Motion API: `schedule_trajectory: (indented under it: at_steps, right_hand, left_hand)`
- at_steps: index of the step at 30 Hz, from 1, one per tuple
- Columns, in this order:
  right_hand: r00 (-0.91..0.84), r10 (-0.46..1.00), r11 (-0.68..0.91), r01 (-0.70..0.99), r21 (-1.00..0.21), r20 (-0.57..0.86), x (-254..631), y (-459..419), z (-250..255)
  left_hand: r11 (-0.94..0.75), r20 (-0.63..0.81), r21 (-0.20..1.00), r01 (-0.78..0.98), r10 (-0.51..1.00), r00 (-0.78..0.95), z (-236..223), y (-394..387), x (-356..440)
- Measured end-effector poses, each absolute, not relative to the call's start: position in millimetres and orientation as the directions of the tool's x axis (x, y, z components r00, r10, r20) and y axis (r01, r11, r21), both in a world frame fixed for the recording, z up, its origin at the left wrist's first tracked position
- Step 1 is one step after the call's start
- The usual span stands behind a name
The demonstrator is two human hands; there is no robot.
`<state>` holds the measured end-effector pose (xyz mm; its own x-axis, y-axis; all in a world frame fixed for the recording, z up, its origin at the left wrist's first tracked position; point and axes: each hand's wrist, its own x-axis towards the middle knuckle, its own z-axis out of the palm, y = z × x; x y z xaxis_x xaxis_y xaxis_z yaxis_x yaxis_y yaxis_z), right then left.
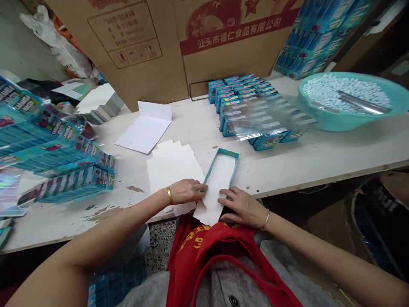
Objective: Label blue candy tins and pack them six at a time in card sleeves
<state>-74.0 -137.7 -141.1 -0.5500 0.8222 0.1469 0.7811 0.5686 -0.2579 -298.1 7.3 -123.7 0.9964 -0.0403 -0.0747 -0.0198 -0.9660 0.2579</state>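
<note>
A half-folded paper box (pixel 220 175), white inside with teal printed sides, lies at the table's near edge, its flat end hanging over the edge. My left hand (pixel 187 190) pinches the box's left side, fingers closed on the card. My right hand (pixel 244 208) presses the box's near right side with bent fingers. Under my left hand lies a stack of flat white box blanks (pixel 172 164). A gold bangle is on my left wrist, a silver one on the right.
Rows of small blue packets (pixel 243 96) with clear plastic trays (pixel 268 121) stand mid-table. A teal basin (pixel 351 119) of pale tablets sits at the right. Stacked blue printed boxes (pixel 60 157) fill the left. Large cardboard cartons (pixel 179 47) wall the back. A folded white sheet (pixel 145 130) lies nearby.
</note>
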Motion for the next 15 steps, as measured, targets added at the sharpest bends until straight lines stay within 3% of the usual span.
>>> schedule_trajectory:
  at_steps: [4,11,15]
  right_hand:
    - [-0.526,0.834,0.552,0.793,-0.258,0.168,-76,-140,-148]
    - [-0.333,0.918,0.396,0.748,-0.533,0.215,-73,-138,-154]
    - [-0.246,0.931,0.358,0.763,-0.538,0.27,-77,-135,-163]
  left_hand:
    - [-0.966,-0.04,0.259,0.019,0.009,0.999,-130,0,-294]
    - [-0.97,-0.144,0.221,0.104,0.073,0.987,-136,-13,-282]
    - [-0.954,-0.059,0.262,0.146,0.135,0.989,-141,-22,-276]
